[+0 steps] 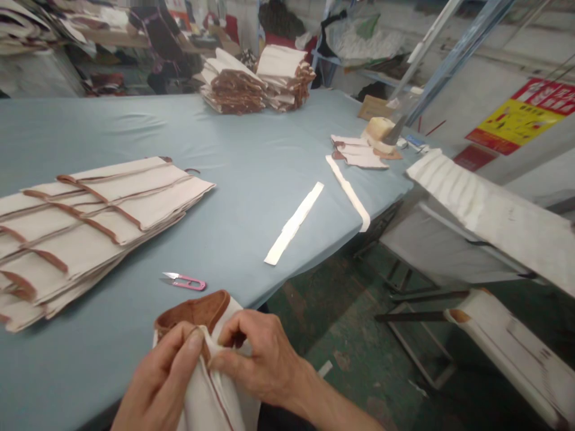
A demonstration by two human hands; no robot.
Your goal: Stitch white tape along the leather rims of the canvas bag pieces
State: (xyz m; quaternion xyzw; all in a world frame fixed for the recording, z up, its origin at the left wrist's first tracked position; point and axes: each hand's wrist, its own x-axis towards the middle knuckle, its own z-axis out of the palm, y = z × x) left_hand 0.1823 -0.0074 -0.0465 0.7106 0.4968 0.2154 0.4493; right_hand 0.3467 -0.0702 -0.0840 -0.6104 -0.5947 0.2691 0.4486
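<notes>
Blue-covered table: from my remote seat I see it (pixel 242 155) spread all around the pink snips (pixel 191 282), the broad surface bearing the work.
Layered stack: cream cloth pieces (pixel 103 200) with brown bands lie to the left of and beyond the snips, overlapped, I judge, to keep them flat and easy to lift singly.
Far piles: two folded heaps (pixel 236 90) (pixel 283 66) sit well beyond the snips, likely there to free the near side.
Held piece: the cream cloth piece (pixel 209 401) with a brown inner face is just nearer me than the snips, its brown end raised, probably to bring the seam uppermost.
My right hand: it (pixel 265 356) pinches a cream fold between thumb and forefinger, seemingly to draw the edge taut.
My left hand: it (pixel 164 374) pinches the seam beside that fold, apparently as the anchor.
Pale strips: two (pixel 294 224) (pixel 348 193) lie right of the snips, apart.
Snips: untouched, points leftward, presumably kept within easy reach.
</notes>
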